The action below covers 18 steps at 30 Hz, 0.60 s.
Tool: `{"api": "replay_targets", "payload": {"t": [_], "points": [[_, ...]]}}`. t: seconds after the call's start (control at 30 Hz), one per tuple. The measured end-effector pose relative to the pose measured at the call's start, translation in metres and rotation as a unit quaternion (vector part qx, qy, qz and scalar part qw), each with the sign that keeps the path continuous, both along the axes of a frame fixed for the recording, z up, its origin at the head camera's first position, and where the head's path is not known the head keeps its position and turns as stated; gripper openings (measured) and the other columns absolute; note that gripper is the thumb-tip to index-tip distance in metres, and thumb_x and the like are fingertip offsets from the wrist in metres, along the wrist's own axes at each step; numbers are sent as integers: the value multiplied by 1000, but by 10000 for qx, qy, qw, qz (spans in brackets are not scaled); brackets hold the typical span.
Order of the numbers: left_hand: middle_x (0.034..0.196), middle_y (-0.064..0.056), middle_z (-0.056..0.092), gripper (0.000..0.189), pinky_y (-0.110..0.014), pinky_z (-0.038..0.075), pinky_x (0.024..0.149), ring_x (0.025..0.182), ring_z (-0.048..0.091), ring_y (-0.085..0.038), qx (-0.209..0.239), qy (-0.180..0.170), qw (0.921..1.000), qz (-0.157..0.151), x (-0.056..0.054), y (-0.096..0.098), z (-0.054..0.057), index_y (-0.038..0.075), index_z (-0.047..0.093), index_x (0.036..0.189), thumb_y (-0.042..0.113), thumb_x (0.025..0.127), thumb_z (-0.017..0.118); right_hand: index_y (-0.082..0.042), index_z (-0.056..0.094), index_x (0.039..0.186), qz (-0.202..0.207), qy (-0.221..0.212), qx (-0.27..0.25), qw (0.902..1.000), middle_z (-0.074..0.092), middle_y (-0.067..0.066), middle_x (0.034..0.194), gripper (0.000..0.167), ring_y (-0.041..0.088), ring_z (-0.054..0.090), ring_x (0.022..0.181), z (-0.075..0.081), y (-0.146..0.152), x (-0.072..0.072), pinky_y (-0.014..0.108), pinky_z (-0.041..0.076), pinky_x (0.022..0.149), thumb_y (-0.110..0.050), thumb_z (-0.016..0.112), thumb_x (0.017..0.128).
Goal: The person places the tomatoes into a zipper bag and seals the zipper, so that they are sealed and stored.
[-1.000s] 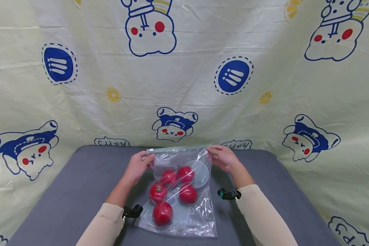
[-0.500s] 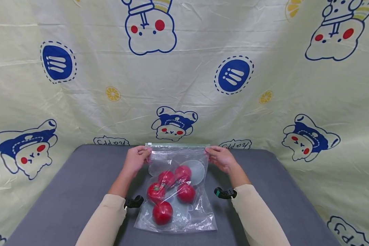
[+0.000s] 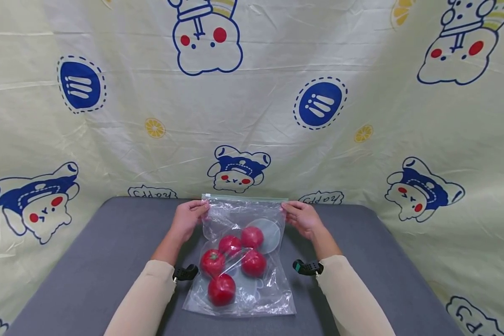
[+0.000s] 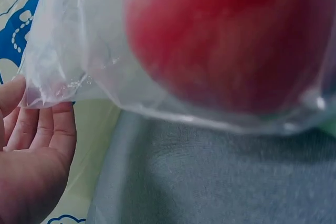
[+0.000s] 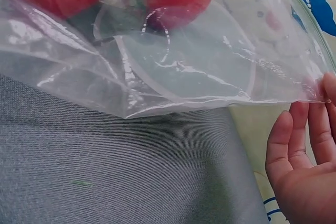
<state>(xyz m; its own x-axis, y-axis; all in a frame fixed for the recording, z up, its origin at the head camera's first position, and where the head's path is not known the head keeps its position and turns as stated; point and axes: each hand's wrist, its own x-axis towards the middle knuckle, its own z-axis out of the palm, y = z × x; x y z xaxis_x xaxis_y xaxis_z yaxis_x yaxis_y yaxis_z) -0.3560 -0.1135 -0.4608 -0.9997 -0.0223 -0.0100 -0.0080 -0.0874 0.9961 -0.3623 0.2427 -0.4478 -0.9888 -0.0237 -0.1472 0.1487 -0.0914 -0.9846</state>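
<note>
A clear zip bag [image 3: 273, 291] with several red tomatoes [image 3: 221, 290] inside lies over the grey table in the head view. Its green-tinted zip strip [image 3: 248, 199] runs along the far edge, with a small white slider [image 3: 206, 196] at the left end. My left hand [image 3: 188, 217] pinches the bag's far left corner just below the slider. The far right corner is pinched by my right hand [image 3: 302, 216]. Close up, the left wrist view shows one tomato [image 4: 226, 40] behind the film. In the right wrist view, thumb and fingers [image 5: 317, 129] meet at the bag's edge.
The grey table [image 3: 109, 261] ends at a cream cloth [image 3: 252, 107] printed with cartoon figures, which hangs behind it. A black wrist device [image 3: 185, 272] sits at the left sleeve and another black wrist device [image 3: 307, 267] at the right sleeve.
The zip strip, slanted a second ago, now lies nearly level and slightly farther back. The tomatoes and bag bottom have shifted a little; both hands keep their hold on the corners.
</note>
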Motion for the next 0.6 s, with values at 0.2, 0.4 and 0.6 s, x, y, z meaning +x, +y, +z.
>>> {"api": "replay_targets", "payload": {"t": [0.2,0.4,0.6], "points": [[76,6,74,27,-26,62,67,65,68,-7,463,20,9989,-88,-1,-1,-3,-15,64,115,5,98,68,-12,75,93,-264,63,-47,9996,73,-4,79,6,10,68,72,-4,-2,-1,24,58,70,-16,72,97],[77,6,74,25,-24,62,66,65,68,-5,442,112,9989,-57,-1,-3,-3,-15,64,113,5,98,67,-15,75,92,-279,212,25,9994,71,-6,80,5,9,66,73,-6,-3,-3,23,57,71,-14,73,95],[78,6,73,27,-24,62,68,69,68,-6,591,10,9982,-69,-2,-2,-5,-14,64,115,7,99,67,-12,75,98,-355,183,206,9990,71,-5,84,7,11,67,76,-7,-6,-1,25,58,73,-18,72,97]]}}
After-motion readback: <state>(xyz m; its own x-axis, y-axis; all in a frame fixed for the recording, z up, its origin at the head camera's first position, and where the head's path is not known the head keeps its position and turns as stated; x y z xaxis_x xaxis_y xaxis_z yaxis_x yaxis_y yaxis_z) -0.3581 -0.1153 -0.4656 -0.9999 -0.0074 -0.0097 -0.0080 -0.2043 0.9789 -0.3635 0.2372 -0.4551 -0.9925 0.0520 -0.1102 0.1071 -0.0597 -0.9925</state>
